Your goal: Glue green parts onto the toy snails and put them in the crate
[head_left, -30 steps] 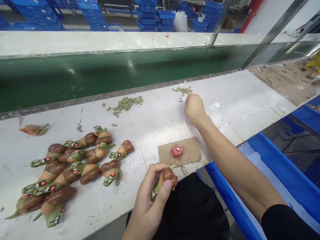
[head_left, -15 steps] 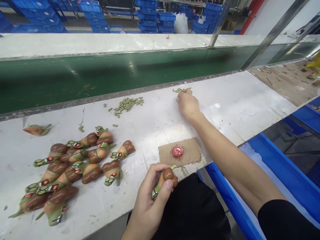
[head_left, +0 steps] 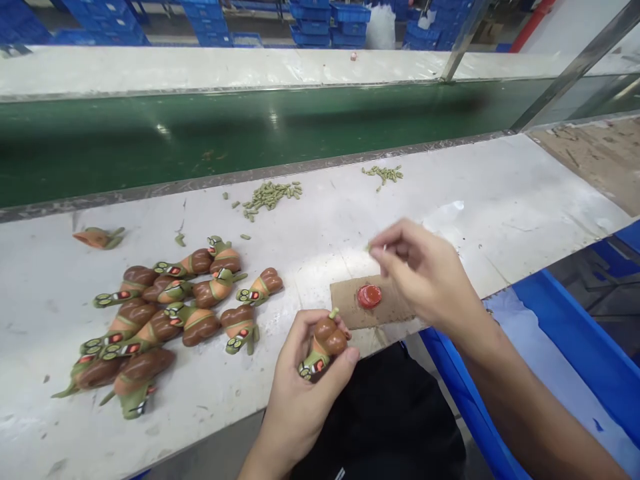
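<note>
Right hand [head_left: 430,277], right of centre in the frame: thumb and forefinger pinched together at the tips, a small green peg [head_left: 368,247], blurred, between them; remaining fingers curled. Left hand [head_left: 303,393], lower centre: fingers and thumb closed around one brown, orange and green figure [head_left: 329,339], a green stub upright at its top, its face end toward the lower left. Just beyond, centre: one round red pot [head_left: 369,297] on a piece of cardboard [head_left: 344,313]. Left to lower left: a group of similar figures [head_left: 200,327], lying close together, several touching. Upper centre: two loose heaps of green pegs, the larger heap [head_left: 270,195] left of the smaller heap [head_left: 385,175]. Left edge area: one orange-and-green piece [head_left: 100,238]. Across the upper frame: a green belt [head_left: 200,133]; behind it, stacked blue crates [head_left: 310,28].
</note>
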Demonstrator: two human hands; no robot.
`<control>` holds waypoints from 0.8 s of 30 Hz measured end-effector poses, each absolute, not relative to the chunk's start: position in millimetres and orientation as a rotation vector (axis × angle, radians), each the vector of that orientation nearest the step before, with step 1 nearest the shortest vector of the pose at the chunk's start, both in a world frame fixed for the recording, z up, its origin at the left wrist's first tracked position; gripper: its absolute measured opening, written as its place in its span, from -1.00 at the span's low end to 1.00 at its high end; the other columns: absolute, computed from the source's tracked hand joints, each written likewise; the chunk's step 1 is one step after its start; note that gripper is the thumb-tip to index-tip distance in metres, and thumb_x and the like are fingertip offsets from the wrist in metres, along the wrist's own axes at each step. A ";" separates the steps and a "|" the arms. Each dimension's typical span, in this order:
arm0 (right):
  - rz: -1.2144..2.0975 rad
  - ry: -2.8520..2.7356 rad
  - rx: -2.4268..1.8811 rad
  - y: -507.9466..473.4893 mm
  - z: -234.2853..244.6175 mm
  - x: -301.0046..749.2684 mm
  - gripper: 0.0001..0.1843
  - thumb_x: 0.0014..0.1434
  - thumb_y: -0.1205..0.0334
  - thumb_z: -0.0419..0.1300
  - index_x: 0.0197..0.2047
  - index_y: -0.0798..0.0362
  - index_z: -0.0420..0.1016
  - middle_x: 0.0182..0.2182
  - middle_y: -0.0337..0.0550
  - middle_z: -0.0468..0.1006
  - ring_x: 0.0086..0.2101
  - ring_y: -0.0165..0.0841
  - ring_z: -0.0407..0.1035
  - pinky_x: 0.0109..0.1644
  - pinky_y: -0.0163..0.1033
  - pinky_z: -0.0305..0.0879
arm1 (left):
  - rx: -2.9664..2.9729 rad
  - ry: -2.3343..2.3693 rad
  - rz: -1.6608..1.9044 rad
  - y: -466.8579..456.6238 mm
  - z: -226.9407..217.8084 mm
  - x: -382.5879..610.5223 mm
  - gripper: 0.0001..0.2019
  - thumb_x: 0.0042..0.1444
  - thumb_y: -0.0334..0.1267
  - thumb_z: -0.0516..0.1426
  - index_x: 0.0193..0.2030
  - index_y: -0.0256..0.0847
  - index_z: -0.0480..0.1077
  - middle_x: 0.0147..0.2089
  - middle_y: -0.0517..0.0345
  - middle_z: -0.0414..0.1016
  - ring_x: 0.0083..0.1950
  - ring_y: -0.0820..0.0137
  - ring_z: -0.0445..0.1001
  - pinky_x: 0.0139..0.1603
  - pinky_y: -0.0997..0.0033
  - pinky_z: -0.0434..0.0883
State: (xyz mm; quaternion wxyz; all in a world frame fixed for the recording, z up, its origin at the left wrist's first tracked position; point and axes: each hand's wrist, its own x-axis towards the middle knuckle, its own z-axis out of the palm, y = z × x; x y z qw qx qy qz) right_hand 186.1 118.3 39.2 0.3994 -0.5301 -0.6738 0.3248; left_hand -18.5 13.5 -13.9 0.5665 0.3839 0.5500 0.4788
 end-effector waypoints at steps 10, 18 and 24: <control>1.220 -1.428 -1.287 26.7 16.9 175.2 -0.89 0.54 0.25 0.39 -0.07 -0.14 0.76 -0.17 -0.24 0.73 -0.20 -0.32 0.62 -0.11 -0.19 0.54 | 0.978 1.236 1.104 17.3 -19.5 -7.5 -0.74 0.35 -0.17 0.48 0.02 -0.05 0.52 -0.09 0.19 0.72 -0.04 0.27 0.75 0.04 0.36 0.70; 1.304 -1.312 -1.268 22.1 10.7 175.3 -0.89 0.49 0.26 0.42 -0.06 -0.15 0.80 -0.23 -0.25 0.73 -0.31 -0.36 0.59 -0.22 -0.24 0.55 | 0.910 1.240 1.169 14.6 -16.2 -2.2 -0.76 0.38 -0.19 0.46 -0.01 -0.03 0.49 -0.20 0.28 0.67 -0.25 0.37 0.65 -0.18 0.41 0.61; 1.329 -1.194 -1.235 25.3 4.0 175.9 -0.94 0.45 0.23 0.47 -0.11 -0.14 0.81 -0.28 -0.28 0.72 -0.46 -0.43 0.53 -0.36 -0.29 0.52 | 0.942 1.262 1.168 11.1 -22.5 -3.0 -0.71 0.39 -0.16 0.47 0.07 -0.03 0.48 -0.12 0.21 0.72 -0.15 0.33 0.72 -0.10 0.38 0.66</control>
